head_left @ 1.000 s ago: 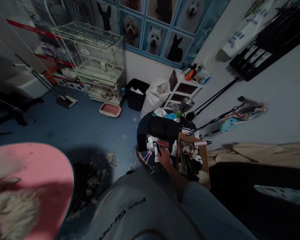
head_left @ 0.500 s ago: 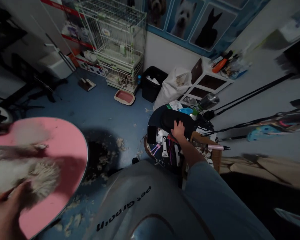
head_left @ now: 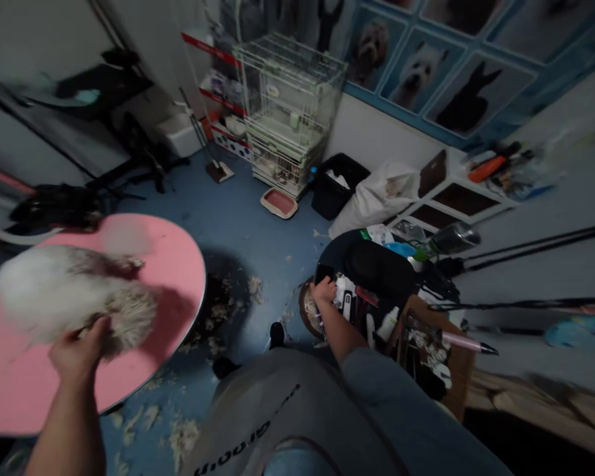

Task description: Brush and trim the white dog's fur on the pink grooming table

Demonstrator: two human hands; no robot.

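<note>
A white, fluffy dog [head_left: 54,284] lies on the round pink table [head_left: 178,264] at the left. My left hand [head_left: 82,347] is closed on the dog's fur, beside a curly, cream-coloured tuft. On the right, my right hand [head_left: 323,291] reaches down to a dark round stand crowded with tools. Its fingers are bent over the lower part of a black phone-like slab [head_left: 324,271]; whether they grip anything is hidden. Close by are a white-and-black tool [head_left: 347,305], a red comb-like piece [head_left: 367,296] and a black case [head_left: 379,268].
A wooden box [head_left: 459,380] adjoins the tool stand. Cut fur [head_left: 183,436] litters the blue floor. Farther back stand a wire cage [head_left: 287,112], a pink litter tray [head_left: 279,203], a black bin [head_left: 337,188] and a white sack [head_left: 371,201].
My right hand has left the black case and moved left to the black slab, its fingers now bent. The view has swung left, showing more of the dog. My left hand stays on it.
</note>
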